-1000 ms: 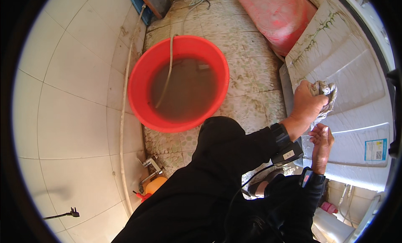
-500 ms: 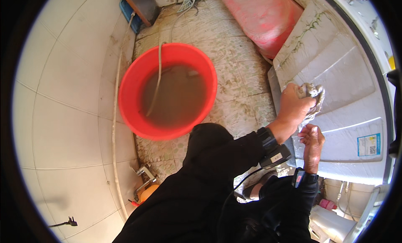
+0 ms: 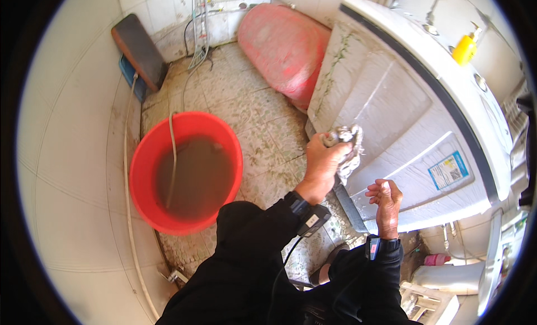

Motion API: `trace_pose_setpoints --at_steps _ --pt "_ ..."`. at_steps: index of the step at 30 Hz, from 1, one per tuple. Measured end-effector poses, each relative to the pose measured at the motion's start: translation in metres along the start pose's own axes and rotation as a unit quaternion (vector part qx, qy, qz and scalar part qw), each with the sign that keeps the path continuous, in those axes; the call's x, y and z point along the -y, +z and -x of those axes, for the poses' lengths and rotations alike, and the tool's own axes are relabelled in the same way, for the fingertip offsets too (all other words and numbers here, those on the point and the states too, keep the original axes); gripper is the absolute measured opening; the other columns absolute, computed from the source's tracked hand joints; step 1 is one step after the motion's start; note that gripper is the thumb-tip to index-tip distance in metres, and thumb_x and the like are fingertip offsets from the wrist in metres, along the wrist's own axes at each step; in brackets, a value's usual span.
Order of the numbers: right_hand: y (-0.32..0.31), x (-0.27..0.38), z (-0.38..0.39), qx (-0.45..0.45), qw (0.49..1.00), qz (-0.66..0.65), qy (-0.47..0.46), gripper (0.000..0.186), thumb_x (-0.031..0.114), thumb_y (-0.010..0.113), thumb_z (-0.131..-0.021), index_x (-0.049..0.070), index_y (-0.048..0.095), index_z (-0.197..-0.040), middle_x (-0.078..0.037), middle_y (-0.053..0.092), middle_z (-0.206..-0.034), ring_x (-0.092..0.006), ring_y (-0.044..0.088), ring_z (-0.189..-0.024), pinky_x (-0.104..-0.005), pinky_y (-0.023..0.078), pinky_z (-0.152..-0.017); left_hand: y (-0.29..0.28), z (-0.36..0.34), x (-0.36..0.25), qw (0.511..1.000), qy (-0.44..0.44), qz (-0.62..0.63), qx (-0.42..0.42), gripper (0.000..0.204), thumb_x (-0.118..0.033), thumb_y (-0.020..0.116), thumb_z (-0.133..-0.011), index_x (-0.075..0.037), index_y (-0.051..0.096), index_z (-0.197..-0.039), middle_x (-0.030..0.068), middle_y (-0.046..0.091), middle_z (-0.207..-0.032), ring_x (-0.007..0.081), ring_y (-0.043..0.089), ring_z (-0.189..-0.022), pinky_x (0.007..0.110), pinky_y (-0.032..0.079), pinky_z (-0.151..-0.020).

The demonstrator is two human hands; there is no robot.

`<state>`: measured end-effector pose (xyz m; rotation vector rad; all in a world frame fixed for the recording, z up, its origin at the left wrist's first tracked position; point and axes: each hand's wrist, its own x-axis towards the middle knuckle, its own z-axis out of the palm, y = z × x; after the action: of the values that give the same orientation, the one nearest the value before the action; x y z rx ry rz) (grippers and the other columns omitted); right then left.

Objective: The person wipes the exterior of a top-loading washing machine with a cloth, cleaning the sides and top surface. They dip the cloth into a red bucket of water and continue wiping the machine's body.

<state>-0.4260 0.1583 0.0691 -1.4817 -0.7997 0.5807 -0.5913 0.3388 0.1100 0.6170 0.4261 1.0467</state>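
A wet, grimy grey-white rag (image 3: 351,151) is bunched in my left hand (image 3: 320,164), whose fingers are closed round it. It is in front of the side panel of a white washing machine (image 3: 391,123), close to or against it; exactly which I cannot tell. To the right and a little nearer, my right hand (image 3: 386,202) is raised with fingers loosely bent and apart, holding nothing. Dirty streaks run along the far edge of that panel, and a blue-edged label (image 3: 448,170) is stuck on its nearer part.
A red basin (image 3: 140,199) of murky water stands left on the tiled floor (image 3: 268,129), with a hose (image 3: 174,149) hanging into it. Beyond are a faded red barrel-like container (image 3: 282,48) and a dark board (image 3: 137,51). A yellow pump bottle (image 3: 465,48) sits on the machine.
The view has tilted up, bringing the machine's top and the back wall into sight. My right hand, earlier by the rag's lower end, is now apart from it. My left hand keeps the rag.
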Motion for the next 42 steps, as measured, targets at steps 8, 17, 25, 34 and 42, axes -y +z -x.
trace_pose_setpoints --at_steps 8,17,25,34,42 --pt "-0.035 0.011 0.003 -0.061 0.997 -0.034 0.045 0.045 0.042 0.063 -0.113 -0.003 0.070 -0.112 -0.011 0.075 -0.094 -0.0175 0.073 -0.079 -0.0292 0.053 -0.066 0.001 -0.010 -0.032 0.990 -0.112 0.083 0.003 0.017 -0.006 0.065 -0.101 0.004 0.072 -0.112 0.0160 0.076 -0.100 0.0285 0.076 -0.082 0.045 0.063 -0.072" --pt "-0.031 0.015 -0.001 -0.029 0.999 -0.012 0.034 0.043 0.035 0.059 -0.114 -0.007 0.069 -0.114 -0.014 0.075 -0.096 -0.0184 0.071 -0.081 -0.0307 0.053 -0.070 -0.008 -0.018 0.000 0.988 -0.146 -0.039 0.040 0.027 -0.014 0.057 -0.105 0.004 0.070 -0.120 0.0145 0.077 -0.108 0.0267 0.077 -0.096 0.043 0.062 -0.089" --pt "-0.016 0.025 -0.023 -0.021 1.000 0.006 0.018 0.046 0.037 0.073 -0.110 -0.007 0.065 -0.122 -0.011 0.076 -0.101 -0.0169 0.073 -0.083 -0.0291 0.055 -0.070 0.015 -0.078 0.046 0.994 -0.100 -0.027 0.046 0.019 0.001 0.070 -0.095 0.001 0.069 -0.114 0.0080 0.074 -0.099 0.0176 0.072 -0.085 0.034 0.059 -0.078" --pt "-0.007 0.044 -0.004 -0.080 0.996 0.029 0.036 0.049 0.036 0.079 -0.106 -0.008 0.065 -0.122 -0.012 0.076 -0.100 -0.0145 0.069 -0.088 -0.0294 0.056 -0.080 -0.045 -0.159 0.073 0.994 -0.093 -0.052 0.003 0.021 -0.001 0.068 -0.096 -0.002 0.075 -0.116 0.0059 0.077 -0.103 0.0175 0.074 -0.084 0.033 0.061 -0.079" --pt "0.008 0.065 0.027 -0.167 0.969 0.176 -0.051 0.042 0.030 0.081 -0.104 -0.007 0.067 -0.118 -0.014 0.077 -0.098 -0.0184 0.070 -0.080 -0.0333 0.058 -0.076 -0.063 -0.203 0.085 0.990 -0.133 0.048 0.015 0.026 0.001 0.071 -0.092 -0.001 0.073 -0.118 0.0062 0.077 -0.109 0.0206 0.077 -0.093 0.037 0.064 -0.082"
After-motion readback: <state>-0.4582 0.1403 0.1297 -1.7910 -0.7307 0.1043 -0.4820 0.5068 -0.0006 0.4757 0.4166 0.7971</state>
